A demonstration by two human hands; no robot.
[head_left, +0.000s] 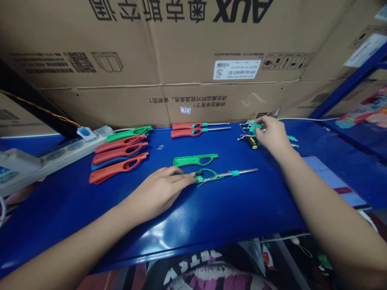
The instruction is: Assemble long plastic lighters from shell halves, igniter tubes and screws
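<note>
My left hand (165, 188) lies low over the table, its fingers closed on the handle end of an opened green gas lighter (211, 176). The lighter's metal tube points right and carries a teal collar; thin wires and a black piece show at the fingertips. Just beyond it lies a loose green handle shell (195, 160). At the back right, my right hand (272, 135) pinches into a small pile of teal plastic parts (253, 125) with white wires. One teal part appears between thumb and forefinger, partly hidden. A black-and-yellow screwdriver (252, 142) lies beside this pile.
Two red lighters (186, 132) with metal tubes lie at the back. Several red, green and blue handle shells (119, 168) are stacked at left beside a white power strip (65, 149). Small screws (160, 147) lie on the blue table (169, 229). A large cardboard box (136, 44) stands behind.
</note>
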